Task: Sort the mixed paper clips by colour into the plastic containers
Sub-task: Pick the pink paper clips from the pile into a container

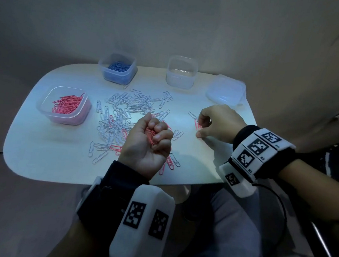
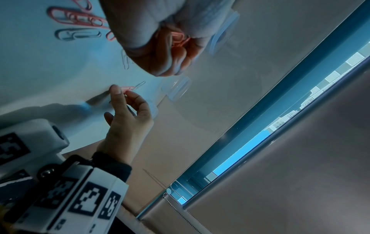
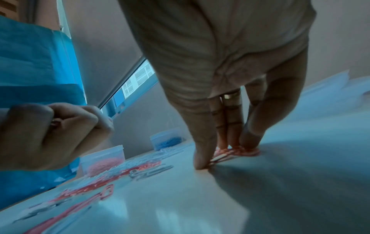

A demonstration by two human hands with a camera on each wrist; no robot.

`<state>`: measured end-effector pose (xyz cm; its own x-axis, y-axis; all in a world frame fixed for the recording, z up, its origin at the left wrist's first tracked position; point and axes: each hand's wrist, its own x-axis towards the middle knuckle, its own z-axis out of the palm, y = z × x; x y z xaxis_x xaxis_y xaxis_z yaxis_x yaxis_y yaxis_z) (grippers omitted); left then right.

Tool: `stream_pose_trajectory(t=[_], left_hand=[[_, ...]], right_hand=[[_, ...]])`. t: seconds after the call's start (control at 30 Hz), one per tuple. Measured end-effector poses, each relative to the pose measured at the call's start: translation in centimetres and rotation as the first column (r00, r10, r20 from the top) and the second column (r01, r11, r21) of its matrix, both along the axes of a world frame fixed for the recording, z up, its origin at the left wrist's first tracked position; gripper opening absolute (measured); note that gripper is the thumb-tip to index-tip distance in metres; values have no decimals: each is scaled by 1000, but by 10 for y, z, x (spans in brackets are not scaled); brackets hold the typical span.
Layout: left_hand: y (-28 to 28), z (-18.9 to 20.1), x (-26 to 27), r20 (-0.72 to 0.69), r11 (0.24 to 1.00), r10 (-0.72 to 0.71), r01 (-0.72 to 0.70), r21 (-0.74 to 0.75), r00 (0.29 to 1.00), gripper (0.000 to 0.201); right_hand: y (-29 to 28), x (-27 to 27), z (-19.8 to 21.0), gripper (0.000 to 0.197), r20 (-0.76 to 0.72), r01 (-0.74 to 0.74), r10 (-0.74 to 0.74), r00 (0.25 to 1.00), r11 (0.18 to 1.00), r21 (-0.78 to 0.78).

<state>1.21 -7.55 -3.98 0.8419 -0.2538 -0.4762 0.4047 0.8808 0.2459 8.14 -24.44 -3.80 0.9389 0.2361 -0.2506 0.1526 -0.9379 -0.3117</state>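
Beige walls; a roller blind with a bead chain (image 2: 178,199) over a window. White, smooth, round-cornered table (image 1: 57,165). Three clear square plastic tubs: pink tub (image 1: 42,105), blue tub (image 1: 102,64), empty tub (image 1: 181,81); lids (image 1: 226,91) beside it. Loose wire clips (image 1: 122,111) mid-table, mostly white. Left hand (image 1: 148,145) clenched round pink clips (image 1: 150,134). Right hand (image 1: 217,120) fingertips press pink clips on the table.

A bunch of pink paper clips (image 2: 178,38) is gripped in the curled left hand (image 2: 166,39) above the white table (image 2: 40,71). Below that fist, pink clips (image 2: 128,88) on the table are touched by the right hand's fingertips (image 2: 115,90). Lidded clear containers (image 2: 176,88) stand beyond.
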Motion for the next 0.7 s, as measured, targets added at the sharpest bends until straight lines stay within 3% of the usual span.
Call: stream_pose_trajectory(t=[0.3,0.7], left_hand=[[-5,2,-1,-6,1000,-12,12,-4,1000,59],[2,1,-2,-19,1000,12,-12,-6,1000,56]], right_hand=[[5,-6,-7,6,-9,26,-26,1000,1000,1],[-1,-13,-3,8,-72,80,-81,994,997,-19]])
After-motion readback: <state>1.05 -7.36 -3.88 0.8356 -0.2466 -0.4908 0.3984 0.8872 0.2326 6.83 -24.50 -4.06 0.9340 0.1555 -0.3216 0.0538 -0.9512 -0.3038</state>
